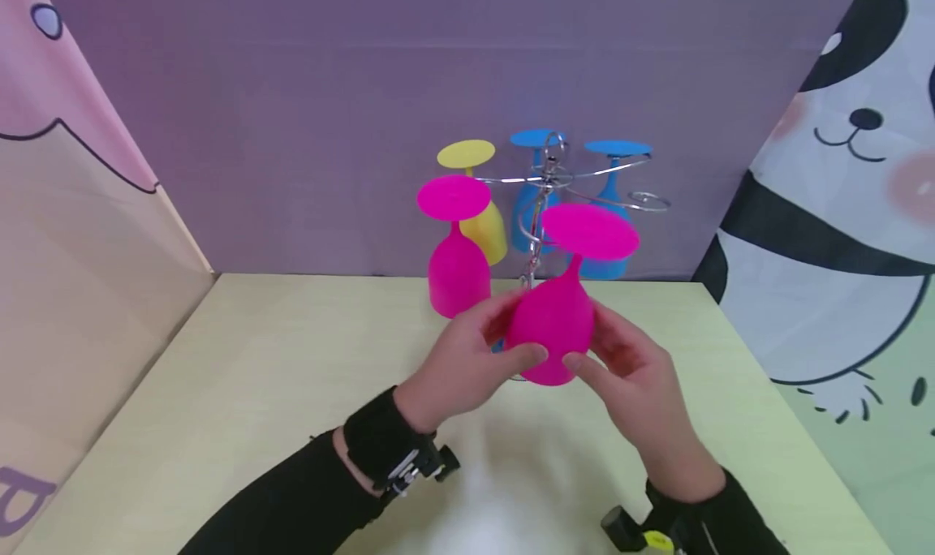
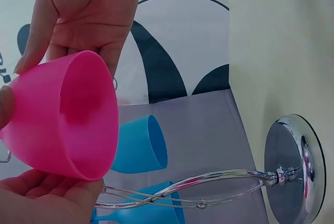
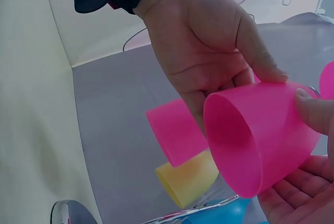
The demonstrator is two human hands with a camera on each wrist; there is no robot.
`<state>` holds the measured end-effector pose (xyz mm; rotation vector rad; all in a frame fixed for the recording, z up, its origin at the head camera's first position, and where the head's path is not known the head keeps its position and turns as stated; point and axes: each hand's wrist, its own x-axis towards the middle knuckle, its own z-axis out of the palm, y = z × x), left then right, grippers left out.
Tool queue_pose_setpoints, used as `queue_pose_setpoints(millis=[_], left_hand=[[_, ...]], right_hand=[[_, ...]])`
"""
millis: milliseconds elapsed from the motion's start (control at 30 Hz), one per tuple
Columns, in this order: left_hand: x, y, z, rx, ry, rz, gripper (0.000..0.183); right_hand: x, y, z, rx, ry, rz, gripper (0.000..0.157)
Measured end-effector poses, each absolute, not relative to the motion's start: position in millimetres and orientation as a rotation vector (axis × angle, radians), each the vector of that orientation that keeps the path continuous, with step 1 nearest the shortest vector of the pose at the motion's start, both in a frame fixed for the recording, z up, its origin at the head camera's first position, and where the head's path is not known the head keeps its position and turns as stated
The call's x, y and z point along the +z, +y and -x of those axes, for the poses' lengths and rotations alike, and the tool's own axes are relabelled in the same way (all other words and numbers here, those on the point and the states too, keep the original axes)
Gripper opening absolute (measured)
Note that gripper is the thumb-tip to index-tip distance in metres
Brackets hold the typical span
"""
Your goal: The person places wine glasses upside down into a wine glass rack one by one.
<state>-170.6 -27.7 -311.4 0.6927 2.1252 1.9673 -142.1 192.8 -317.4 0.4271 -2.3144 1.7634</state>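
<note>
A bright pink wine glass [image 1: 553,324] is upside down in front of a chrome glass rack [image 1: 536,255], its round foot uppermost. My left hand [image 1: 463,368] holds its bowl from the left, and my right hand [image 1: 643,380] holds it from the right. Both thumbs press the near side while the fingers reach around behind. In the left wrist view, the open mouth of the pink bowl [image 2: 36,114] shows between the two hands. Whether the stem touches the rack's ring cannot be told.
On the rack, another pink wine glass [image 1: 458,275] and a yellow one [image 1: 485,234] hang upside down at left. Two blue glasses hang behind, one at the right [image 1: 609,190]. A bare loop [image 1: 648,202] juts out to the right. The rack's round base [image 2: 297,169] stands on the table [image 1: 307,352].
</note>
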Motion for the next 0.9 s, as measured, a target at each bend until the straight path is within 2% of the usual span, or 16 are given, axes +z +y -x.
queue_pose_setpoints(millis=[400, 600, 900], left_hand=[[-302, -14, 192, 1.876, 2.17, -0.636, 0.071], [-298, -9, 196, 1.874, 2.153, -0.588, 0.069], [-304, -12, 201, 1.912, 2.127, -0.54, 0.066]], right_hand=[[-308, 202, 157, 1.817, -2.341, -0.332, 0.06], [-302, 204, 158, 1.838, -2.396, -0.208, 0.064], [-299, 199, 165, 1.875, -2.405, -0.191, 0.066]])
